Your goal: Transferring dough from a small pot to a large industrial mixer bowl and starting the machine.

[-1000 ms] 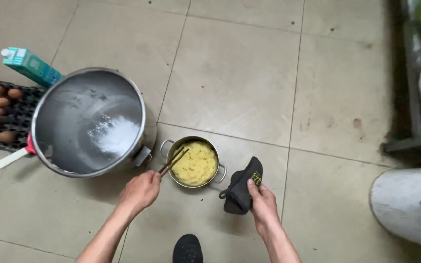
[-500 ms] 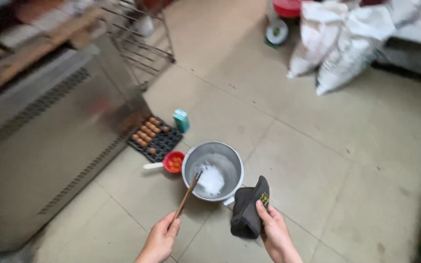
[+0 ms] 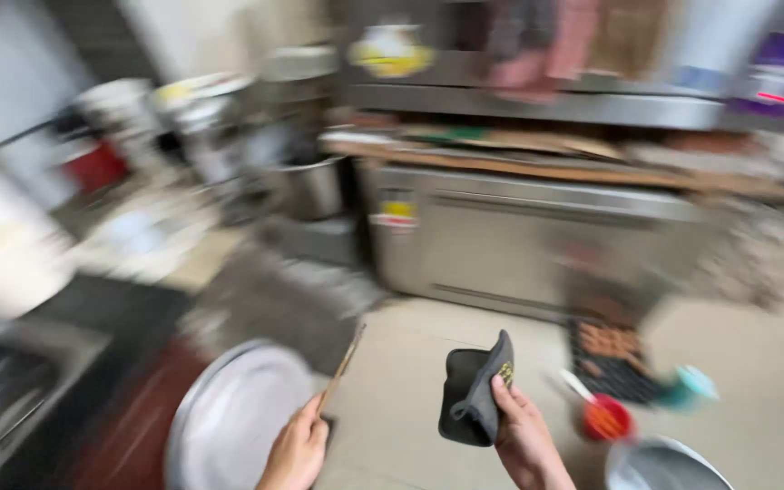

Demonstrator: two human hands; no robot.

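1. Spanning the back of the blurred room, a long stainless-steel cabinet (image 3: 537, 240) stands under a cluttered wooden shelf (image 3: 555, 154); the pale tiled floor (image 3: 410, 399) runs in front of it.
2. Lower left, a large round grey metal lid or tray (image 3: 229, 422) sits just beside the left hand; I cannot tell which it is through the blur.
3. Bottom right, the rim of a big silver pot (image 3: 664, 463) shows on the floor, with a small red bowl holding a white-handled utensil (image 3: 605, 417) and a dark tray of brown eggs (image 3: 610, 349) near it.
4. The dark grey cloth pot holder (image 3: 474, 395) hangs folded from the right hand (image 3: 524, 440), pinched between thumb and fingers along its right edge. It looks soft, light and floppy, so a grip at the fold or full across the palm would probably steady it best.
5. The thin brown wooden chopsticks (image 3: 342, 367) rise slanting from the left hand (image 3: 297, 454), which is closed around their lower end. They seem stiff, light and smooth, likely to slip or cross unless held firmly near that lower third.
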